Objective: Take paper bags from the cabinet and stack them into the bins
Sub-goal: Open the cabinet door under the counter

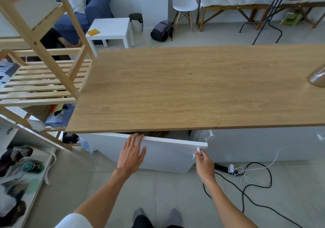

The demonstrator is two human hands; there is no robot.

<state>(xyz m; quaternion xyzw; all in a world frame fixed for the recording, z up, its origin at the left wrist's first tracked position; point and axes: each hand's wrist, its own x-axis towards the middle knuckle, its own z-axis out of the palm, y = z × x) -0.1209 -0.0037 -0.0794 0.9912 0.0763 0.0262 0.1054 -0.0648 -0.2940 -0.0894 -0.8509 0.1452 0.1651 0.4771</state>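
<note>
White flat-panel cabinet door [167, 154] stands partly ajar under the oak-grain countertop [193, 87]; my right hand [204, 166] pinches its small white handle [197, 151], my left hand [131, 154] rests open-fingered on its top edge, brown paper bags [156, 133] barely visible inside, floor behind me offering swing room.
</note>
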